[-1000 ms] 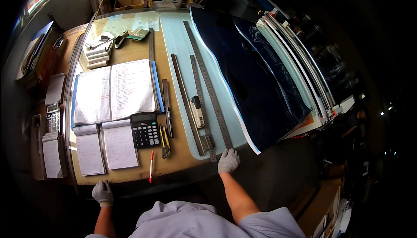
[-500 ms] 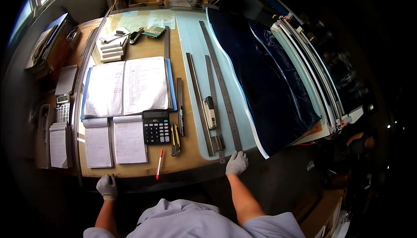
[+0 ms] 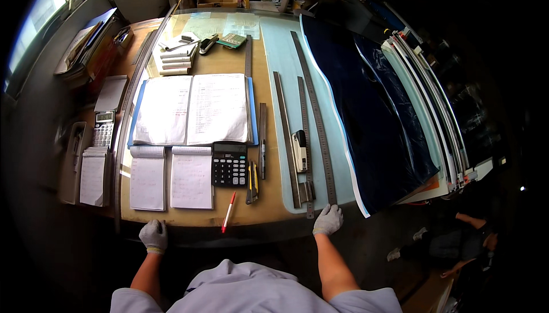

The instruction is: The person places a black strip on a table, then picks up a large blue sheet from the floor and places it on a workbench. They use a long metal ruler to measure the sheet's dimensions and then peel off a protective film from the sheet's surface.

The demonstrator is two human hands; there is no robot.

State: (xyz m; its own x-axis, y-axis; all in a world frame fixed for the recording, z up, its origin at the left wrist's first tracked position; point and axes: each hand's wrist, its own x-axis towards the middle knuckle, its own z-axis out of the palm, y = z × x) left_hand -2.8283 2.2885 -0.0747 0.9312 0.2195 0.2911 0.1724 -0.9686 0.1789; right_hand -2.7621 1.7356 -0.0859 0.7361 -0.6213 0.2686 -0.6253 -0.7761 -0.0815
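1. Step in hand, as judged: a pause at the near side of the table (image 3: 269, 205), both gloved hands low at its front edge. Any lift of the ruler would call for a firm pinch on its thin near end.
2. The right hand (image 3: 329, 220) is curled, its fingertips at the near end of the long steel ruler (image 3: 318, 120); whether they grip the metal or merely touch it cannot be told.
3. The left hand (image 3: 153, 236) is bunched at the table's front edge, below the notepads; no object shows in it, and how tightly the fingers close cannot be told.
4. The long steel ruler lies flat on a pale blue mat (image 3: 342, 184), between a shorter steel ruler (image 3: 304, 113) and a dark blue sheet (image 3: 366, 113).
5. Materials: the gloves are grey knit; both rulers are slim, graduated metal strips; the sheet is glossy and wavy, with a white border.
6. To the left lie an open ledger (image 3: 214, 110) with curling pages, two paper notepads (image 3: 147, 181) (image 3: 191, 182), a black calculator (image 3: 229, 167) with blocky keys and a slender red-and-white pen (image 3: 229, 210).
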